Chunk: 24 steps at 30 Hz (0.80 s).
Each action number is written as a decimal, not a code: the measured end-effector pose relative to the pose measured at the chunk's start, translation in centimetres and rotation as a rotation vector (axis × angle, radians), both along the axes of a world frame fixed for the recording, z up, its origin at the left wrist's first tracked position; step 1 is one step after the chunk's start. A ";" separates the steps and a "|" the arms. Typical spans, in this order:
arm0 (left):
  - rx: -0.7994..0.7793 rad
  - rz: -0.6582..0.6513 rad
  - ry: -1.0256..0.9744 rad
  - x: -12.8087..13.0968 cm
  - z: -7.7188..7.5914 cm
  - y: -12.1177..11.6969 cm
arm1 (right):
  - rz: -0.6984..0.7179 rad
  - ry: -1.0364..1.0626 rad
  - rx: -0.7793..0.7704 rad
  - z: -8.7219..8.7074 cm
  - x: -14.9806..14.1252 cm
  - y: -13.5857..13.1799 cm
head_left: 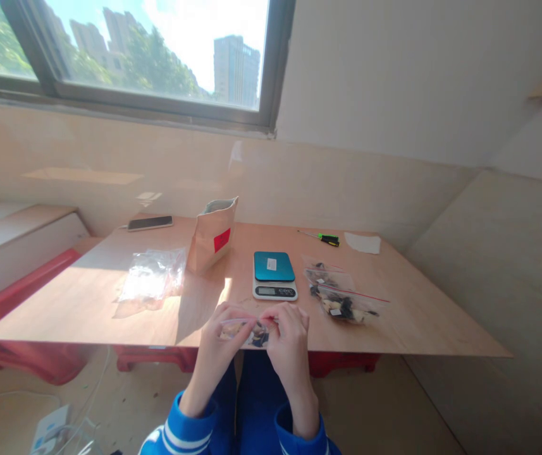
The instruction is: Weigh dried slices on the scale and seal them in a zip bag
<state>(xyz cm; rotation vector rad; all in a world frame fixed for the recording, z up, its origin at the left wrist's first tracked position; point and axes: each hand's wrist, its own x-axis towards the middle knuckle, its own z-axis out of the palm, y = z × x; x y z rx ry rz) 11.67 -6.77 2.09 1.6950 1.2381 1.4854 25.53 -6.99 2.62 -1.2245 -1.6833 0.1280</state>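
Both hands pinch the top edge of a small clear zip bag (257, 337) at the table's front edge. Dark and pale bits show inside it. My left hand (223, 335) grips the bag's left side, and my right hand (287, 332) has its fingers closed on the right side, partly covering it. Just beyond them stands a kitchen scale (274, 268) with a blue top and nothing on it. To its right lie several filled zip bags (344, 304), overlapping. A brown paper pouch (211, 237) with a red label stands open at the top, left of the scale.
Clear plastic bags (154, 275) lie in a pile at the left. Farther back are a phone (150, 223), a screwdriver (322, 238) with a green and black handle, and a white paper piece (363, 243). Red stools (157, 359) stand under the wooden table (422, 322).
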 end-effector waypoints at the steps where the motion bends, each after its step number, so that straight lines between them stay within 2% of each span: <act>1: 0.006 0.006 -0.003 0.0 0.0 0.0 | 0.003 0.001 -0.006 0.1 0.0 -0.1; 6: -0.014 0.015 -0.035 0.0 0.1 -0.2 | 0.096 0.026 -0.082 0.9 0.0 -0.5; 10: -0.098 -0.050 -0.103 -0.4 -0.1 -0.4 | 0.156 0.038 -0.111 1.3 0.4 -0.7; 14: -0.147 -0.088 -0.170 -0.7 -0.1 -0.5 | 0.178 0.035 -0.128 1.2 0.8 -0.6; 19: -0.129 -0.076 -0.191 -0.7 -0.1 -0.6 | 0.210 0.035 -0.140 1.4 0.8 -0.7; 24: -0.122 -0.081 -0.175 -0.7 -0.1 -0.6 | 0.178 0.045 -0.124 1.2 0.7 -0.6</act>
